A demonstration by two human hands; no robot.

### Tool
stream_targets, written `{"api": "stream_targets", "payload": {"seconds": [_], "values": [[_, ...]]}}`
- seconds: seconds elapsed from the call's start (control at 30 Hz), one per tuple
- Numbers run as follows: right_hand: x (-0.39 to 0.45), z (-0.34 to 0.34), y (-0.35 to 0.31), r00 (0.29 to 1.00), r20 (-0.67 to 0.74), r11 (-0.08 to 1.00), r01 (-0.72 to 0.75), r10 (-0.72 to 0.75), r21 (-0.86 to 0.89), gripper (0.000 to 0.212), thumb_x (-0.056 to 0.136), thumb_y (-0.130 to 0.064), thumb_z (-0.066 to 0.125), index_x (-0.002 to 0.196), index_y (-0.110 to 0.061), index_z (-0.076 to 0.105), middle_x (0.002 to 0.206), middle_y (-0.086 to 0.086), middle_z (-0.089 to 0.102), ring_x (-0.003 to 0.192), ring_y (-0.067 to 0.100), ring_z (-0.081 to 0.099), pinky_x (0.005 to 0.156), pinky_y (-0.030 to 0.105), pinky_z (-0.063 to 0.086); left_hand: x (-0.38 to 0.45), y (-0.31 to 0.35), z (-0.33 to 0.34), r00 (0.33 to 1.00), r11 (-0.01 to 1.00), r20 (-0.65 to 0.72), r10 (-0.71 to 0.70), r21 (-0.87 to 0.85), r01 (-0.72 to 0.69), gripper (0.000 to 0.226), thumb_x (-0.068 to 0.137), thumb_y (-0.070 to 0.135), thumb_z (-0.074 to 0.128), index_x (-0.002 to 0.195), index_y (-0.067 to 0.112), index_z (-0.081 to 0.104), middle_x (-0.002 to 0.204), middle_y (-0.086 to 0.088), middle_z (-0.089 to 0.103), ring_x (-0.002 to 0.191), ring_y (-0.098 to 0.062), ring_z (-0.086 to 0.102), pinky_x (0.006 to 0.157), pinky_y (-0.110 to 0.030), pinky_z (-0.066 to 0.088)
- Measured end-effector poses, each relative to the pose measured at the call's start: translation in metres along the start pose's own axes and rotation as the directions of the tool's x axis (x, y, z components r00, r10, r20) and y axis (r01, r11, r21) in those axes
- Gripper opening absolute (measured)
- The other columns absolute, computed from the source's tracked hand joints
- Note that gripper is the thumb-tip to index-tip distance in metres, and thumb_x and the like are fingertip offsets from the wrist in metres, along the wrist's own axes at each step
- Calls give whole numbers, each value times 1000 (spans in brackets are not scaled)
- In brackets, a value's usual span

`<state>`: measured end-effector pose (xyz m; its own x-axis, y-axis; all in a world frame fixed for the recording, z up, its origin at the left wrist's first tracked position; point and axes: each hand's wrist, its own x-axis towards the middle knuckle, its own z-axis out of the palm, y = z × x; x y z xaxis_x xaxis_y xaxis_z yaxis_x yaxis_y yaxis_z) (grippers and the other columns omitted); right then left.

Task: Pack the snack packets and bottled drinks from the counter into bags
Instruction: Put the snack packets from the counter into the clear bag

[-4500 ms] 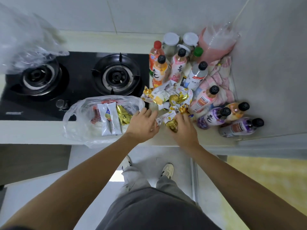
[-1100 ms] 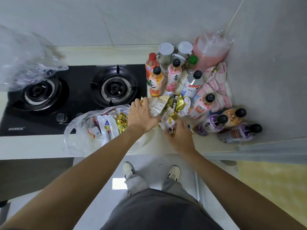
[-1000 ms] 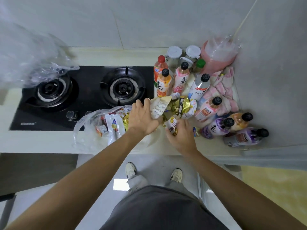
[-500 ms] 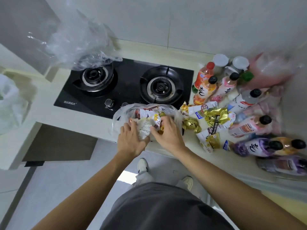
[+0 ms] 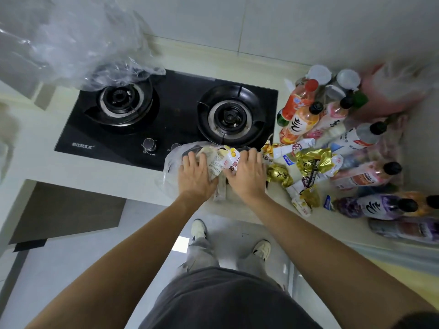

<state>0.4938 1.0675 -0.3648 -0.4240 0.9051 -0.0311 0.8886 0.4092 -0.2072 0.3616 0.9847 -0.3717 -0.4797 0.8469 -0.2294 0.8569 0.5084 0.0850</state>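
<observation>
Both hands, left (image 5: 196, 173) and right (image 5: 248, 173), clasped packets (image 5: 222, 160) over the bag (image 5: 169, 162); better push them deep, toward twelve o'clock.

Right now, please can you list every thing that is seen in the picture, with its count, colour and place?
clear plastic bag: one, holds snack packets, counter front edge, under both hands.
loose snack packets: a pile, gold and white, counter right of the bag.
bottled drinks: about ten, orange, pink, white, purple; some upright, some lying, far right.
white-lidded jars: two, behind the bottles.
black gas stove: one, two burners, left of the bottles.
crumpled clear plastic: one, over the left burner.
left hand: on the packets in the bag.
right hand: on the same packets.
</observation>
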Motion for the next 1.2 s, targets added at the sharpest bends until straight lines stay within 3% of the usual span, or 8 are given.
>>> {"api": "stream_targets", "payload": {"seconds": [0.1, 0.27, 0.5, 0.6, 0.67, 0.9, 1.07, 1.2], "values": [[0, -3, 1, 999, 46, 1000, 5, -5, -20, 69, 72, -60, 82, 114, -11, 57, 120, 9, 52, 115, 30, 49, 85, 44, 50, 2, -2, 1, 1000, 1000, 12, 22, 11, -22, 83, 82, 77, 47, 134, 13, 40, 132, -16, 43, 119, -34, 43, 94, -43, 42], [-9, -9, 10, 997, 28, 998, 68, -69, 17, 71, 72, -60, 83, 117, -12, 58, 127, 10, 51, 122, 30, 46, 93, 44, 47, -15, -6, -5, 992, 995, -78, 94, -12, -95, 79, 84, 75, 36, 130, 11, 44, 124, -15, 47, 113, -33, 46, 90, -44, 46], [-31, -24, 37, 987, -60, 982, 157, -151, 101, 51, 86, -55, 64, 120, -17, 57, 127, 5, 51, 119, 27, 47, 92, 41, 46, -34, 24, -22, 968, 984, -193, 161, -48, -173, 59, 90, 53, 44, 128, 9, 49, 121, -14, 50, 108, -33, 48, 91, -45, 46], [-41, -32, 69, 992, -66, 988, 114, -107, 105, 42, 90, -45, 60, 119, -16, 55, 125, 8, 51, 117, 29, 48, 91, 43, 46, -38, 54, -30, 944, 964, -212, 254, -27, -265, 55, 87, 48, 38, 124, 8, 49, 118, -14, 48, 106, -32, 46, 88, -43, 46], [-50, -33, 99, 996, -61, 994, 65, -60, 85, 39, 89, -41, 61, 118, -15, 56, 122, 9, 52, 115, 30, 49, 91, 43, 46, -41, 77, -30, 924, 945, -205, 321, 1, -328, 52, 86, 45, 44, 123, 9, 49, 118, -13, 47, 105, -31, 45, 85, -42, 47], [-82, -20, 198, 986, 115, 991, -129, 124, 42, 56, 83, -36, 71, 130, -12, 53, 127, 14, 51, 118, 34, 47, 99, 47, 45, -38, 167, 0, 851, 847, -44, 524, -74, -526, 57, 87, 35, 57, 138, 14, 44, 135, -10, 44, 120, -31, 46, 90, -42, 51], [-88, -2, 227, 963, 250, 995, -104, 100, 0, 85, 79, -37, 81, 148, -15, 38, 149, 17, 40, 136, 38, 39, 111, 47, 40, -11, 208, 22, 861, 871, 133, 491, -53, -488, 75, 92, 28, 60, 157, 21, 24, 156, -11, 28, 144, -32, 27, 112, -48, 38], [-89, 4, 231, 973, 221, 998, -66, 68, -18, 78, 82, -35, 78, 149, -20, 41, 143, 13, 47, 131, 36, 45, 108, 49, 43, 6, 212, 36, 869, 871, 166, 466, 88, -484, 65, 87, 13, 64, 146, 23, 39, 144, -11, 38, 132, -32, 36, 103, -45, 43]]}}
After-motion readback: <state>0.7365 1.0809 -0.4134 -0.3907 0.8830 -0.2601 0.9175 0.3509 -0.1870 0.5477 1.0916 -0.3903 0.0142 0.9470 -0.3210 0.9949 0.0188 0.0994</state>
